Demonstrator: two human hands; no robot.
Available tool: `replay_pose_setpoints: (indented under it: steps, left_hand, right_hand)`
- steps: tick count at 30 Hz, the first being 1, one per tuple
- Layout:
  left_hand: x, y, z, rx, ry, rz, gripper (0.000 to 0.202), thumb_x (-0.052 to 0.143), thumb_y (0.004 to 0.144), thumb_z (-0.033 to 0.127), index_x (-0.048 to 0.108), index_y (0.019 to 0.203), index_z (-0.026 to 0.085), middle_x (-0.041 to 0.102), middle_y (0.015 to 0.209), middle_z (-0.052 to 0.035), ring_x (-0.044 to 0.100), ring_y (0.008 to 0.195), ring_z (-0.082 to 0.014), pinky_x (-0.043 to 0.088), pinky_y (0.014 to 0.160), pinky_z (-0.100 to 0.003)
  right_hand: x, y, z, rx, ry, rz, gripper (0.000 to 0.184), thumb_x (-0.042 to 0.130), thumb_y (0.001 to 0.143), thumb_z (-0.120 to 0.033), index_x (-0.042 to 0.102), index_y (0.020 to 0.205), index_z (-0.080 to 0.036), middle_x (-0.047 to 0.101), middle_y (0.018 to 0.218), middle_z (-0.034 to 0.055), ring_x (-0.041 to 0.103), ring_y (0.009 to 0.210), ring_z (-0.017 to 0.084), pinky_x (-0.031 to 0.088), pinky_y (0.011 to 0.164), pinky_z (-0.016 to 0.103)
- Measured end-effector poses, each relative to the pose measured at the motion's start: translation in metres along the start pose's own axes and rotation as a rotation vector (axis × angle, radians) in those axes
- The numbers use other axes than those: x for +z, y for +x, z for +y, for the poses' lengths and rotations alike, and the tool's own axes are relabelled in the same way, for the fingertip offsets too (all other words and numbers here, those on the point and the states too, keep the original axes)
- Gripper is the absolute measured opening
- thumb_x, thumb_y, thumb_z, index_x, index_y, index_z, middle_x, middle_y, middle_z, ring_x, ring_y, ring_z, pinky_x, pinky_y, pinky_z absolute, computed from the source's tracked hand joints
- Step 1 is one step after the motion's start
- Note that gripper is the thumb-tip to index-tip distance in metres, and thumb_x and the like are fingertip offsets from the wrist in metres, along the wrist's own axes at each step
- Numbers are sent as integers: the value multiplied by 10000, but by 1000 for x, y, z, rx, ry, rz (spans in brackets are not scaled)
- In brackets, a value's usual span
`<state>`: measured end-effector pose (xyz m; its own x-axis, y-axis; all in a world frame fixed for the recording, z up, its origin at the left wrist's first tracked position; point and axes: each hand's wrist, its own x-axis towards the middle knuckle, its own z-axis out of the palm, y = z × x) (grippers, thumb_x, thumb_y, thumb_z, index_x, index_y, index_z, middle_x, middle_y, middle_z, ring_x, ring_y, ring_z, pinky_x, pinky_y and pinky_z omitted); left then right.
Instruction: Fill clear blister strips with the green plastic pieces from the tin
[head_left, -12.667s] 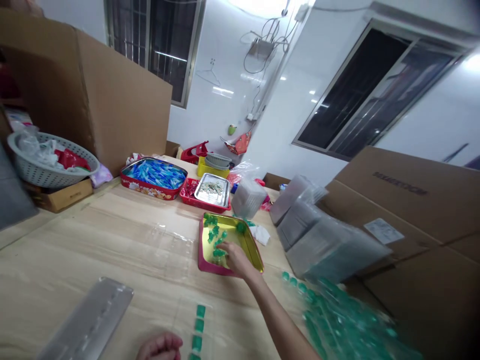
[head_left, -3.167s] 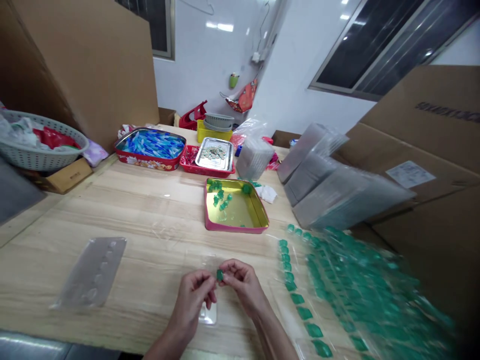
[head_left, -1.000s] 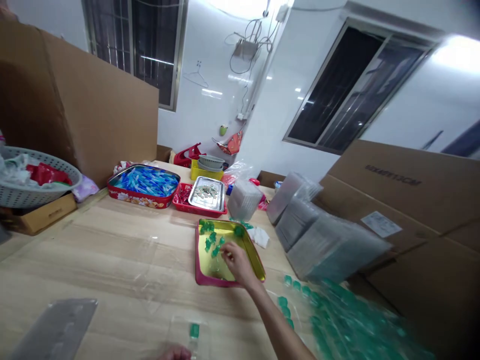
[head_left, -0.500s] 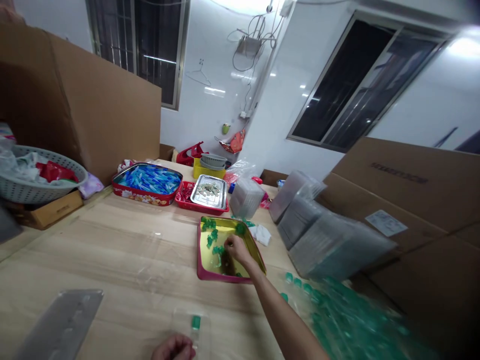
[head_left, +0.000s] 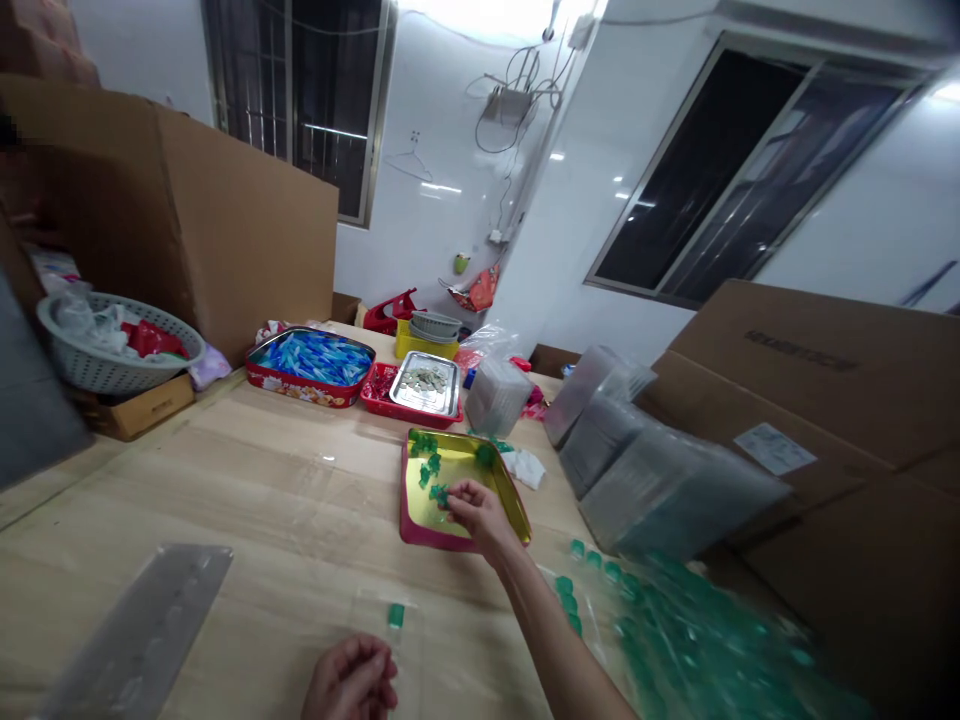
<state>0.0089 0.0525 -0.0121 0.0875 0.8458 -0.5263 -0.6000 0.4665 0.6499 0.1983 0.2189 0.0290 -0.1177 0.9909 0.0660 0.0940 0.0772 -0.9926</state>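
My right hand (head_left: pixel 478 515) reaches into a gold-lined tin tray (head_left: pixel 480 545) with a pinkish-red outer wall. Its thumb and fingertips pinch a small green translucent piece (head_left: pixel 441 495). Several more such pieces (head_left: pixel 425 443) lie scattered along the tray's left and far sides. Low in the view, my left hand (head_left: pixel 351 678) is closed, fingers curled together, over a clear plastic blister tray (head_left: pixel 412 640) on the table. A green block (head_left: pixel 396 615) sits in that blister just beyond the fingertips. What those fingers hold is hidden.
Green-filled clear packs (head_left: pixel 697 630) are heaped at the right, beside stacked clear trays (head_left: pixel 645 480). Another clear blister (head_left: pixel 142 630) lies left. Behind are a tin of blue pieces (head_left: pixel 315 358), a metal tray (head_left: pixel 426 383) and a basket (head_left: pixel 120 350). Cardboard boxes (head_left: pixel 255 230) flank the table.
My right hand has drawn slightly nearer within the tin tray, and its fingers now pinch a green piece. My left hand has come further into view over the blister. The camera has shifted slightly.
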Motion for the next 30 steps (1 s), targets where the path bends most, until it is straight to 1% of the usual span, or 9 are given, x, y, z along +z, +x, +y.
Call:
replay_pose_setpoints:
  steps: [3, 6, 9, 12, 18, 22, 25, 28, 30]
  left_hand:
    - [8, -6, 10, 51, -9, -10, 385, 825, 416, 398, 621, 595, 125, 609, 559, -24, 530, 456, -109, 303, 442, -217]
    - [16, -15, 19, 99, -41, -35, 323, 792, 498, 345, 663, 690, 119, 628, 611, -33, 543, 506, -104, 326, 482, -220]
    - [19, -24, 22, 87, -68, -78, 284, 773, 519, 289, 686, 722, 109, 627, 611, -35, 529, 511, -98, 319, 494, -225]
    - [18, -31, 16, 65, -112, -89, 255, 772, 517, 246, 702, 721, 111, 629, 608, -30, 520, 515, -88, 321, 505, -221]
    - [9, -34, 8, 33, -133, -94, 259, 778, 519, 248, 702, 727, 114, 643, 612, -34, 536, 521, -95, 324, 501, -217]
    - [-2, -29, 10, 45, -91, -2, 300, 789, 508, 281, 685, 723, 99, 642, 610, -35, 550, 515, -98, 342, 509, -217]
    - [-6, -27, 8, 48, -85, 55, 320, 799, 492, 301, 664, 701, 99, 636, 598, -28, 551, 504, -99, 349, 508, -216]
    - [-7, -26, 1, 48, -67, 38, 326, 801, 497, 318, 649, 688, 103, 633, 597, -24, 556, 511, -101, 358, 511, -216]
    - [-9, -25, -5, 65, -50, 21, 332, 803, 505, 341, 643, 681, 110, 632, 601, -21, 561, 523, -105, 366, 516, -218]
  right_hand:
    - [25, -50, -4, 86, 222, -93, 332, 724, 642, -383, 637, 889, -179, 672, 795, 48, 616, 647, 145, 487, 567, 258]
    - [48, -96, -3, 147, 370, -134, 283, 762, 625, -329, 682, 858, -190, 689, 802, 45, 609, 656, 145, 485, 608, 264]
    - [66, -127, 2, 129, 312, -109, 233, 757, 640, -327, 700, 825, -197, 697, 786, 43, 618, 694, 172, 496, 668, 298]
    - [74, -144, 6, 88, 240, -78, 236, 742, 659, -350, 690, 837, -203, 693, 806, 47, 625, 721, 188, 504, 677, 307]
    - [68, -155, 18, 16, 67, -2, 205, 701, 702, -362, 671, 803, -186, 673, 731, 37, 612, 692, 179, 495, 655, 285]
    - [58, -150, 25, -2, -91, 38, 178, 674, 717, -316, 657, 818, -170, 657, 714, 37, 599, 666, 182, 480, 630, 287]
    - [59, -144, 25, -108, -340, -70, 112, 594, 767, -193, 655, 860, -181, 655, 768, 44, 591, 718, 186, 462, 676, 292]
    - [67, -140, 21, -273, -595, -180, 180, 503, 793, -99, 641, 858, -195, 641, 821, 56, 565, 795, 193, 437, 725, 293]
    - [74, -139, 19, -319, -743, -223, 201, 476, 782, -60, 630, 790, -189, 625, 787, 58, 550, 775, 191, 426, 704, 277]
